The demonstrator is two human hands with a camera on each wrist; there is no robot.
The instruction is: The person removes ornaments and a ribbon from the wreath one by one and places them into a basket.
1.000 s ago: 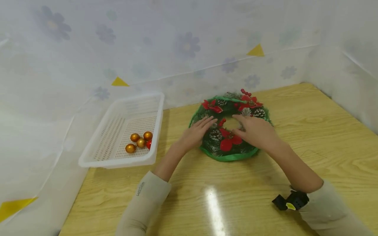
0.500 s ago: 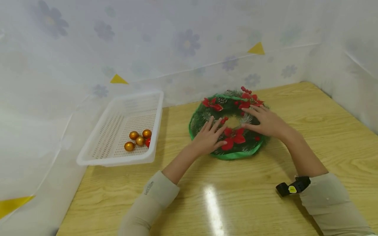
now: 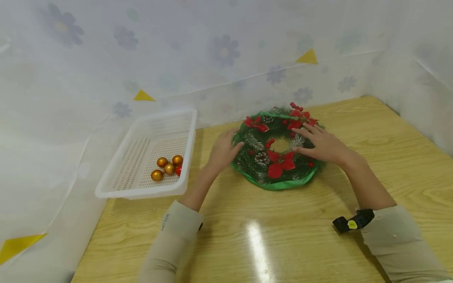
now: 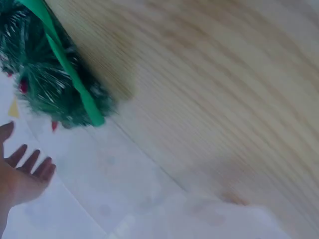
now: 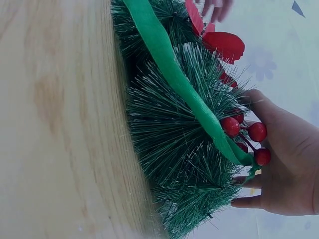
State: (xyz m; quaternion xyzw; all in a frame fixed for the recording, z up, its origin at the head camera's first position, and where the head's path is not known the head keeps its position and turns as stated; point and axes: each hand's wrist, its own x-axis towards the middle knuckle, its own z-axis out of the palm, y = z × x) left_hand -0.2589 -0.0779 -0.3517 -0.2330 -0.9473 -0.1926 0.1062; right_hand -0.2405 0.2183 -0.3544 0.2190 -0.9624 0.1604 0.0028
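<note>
A Christmas wreath (image 3: 253, 142) lies flat on the table, with red poinsettias (image 3: 281, 162), snowy pine cones (image 3: 262, 158), red berries and a green ribbon (image 3: 283, 184) round its outer side. At its left edge is my left hand (image 3: 223, 151). In the left wrist view this left hand (image 4: 25, 177) has spread fingers and appears just off the greenery. My right hand (image 3: 323, 146) lies over the wreath's right side, fingers spread, thumb towards the centre hole. The right wrist view shows that hand (image 5: 291, 154) against the needles beside a cluster of red berries (image 5: 231, 126).
A white plastic basket (image 3: 141, 192) stands on the left of the wooden table (image 3: 226, 236). Several gold baubles (image 3: 170, 169) and a red bauble (image 3: 178, 170) lie in it. A flowered sheet (image 3: 226, 70) hangs behind the table and along both sides.
My left hand moved right across the wreath's front, then back to its left edge. My right hand shifted outward to the right, uncovering more of the centre. The wreath stays in about the same place.
</note>
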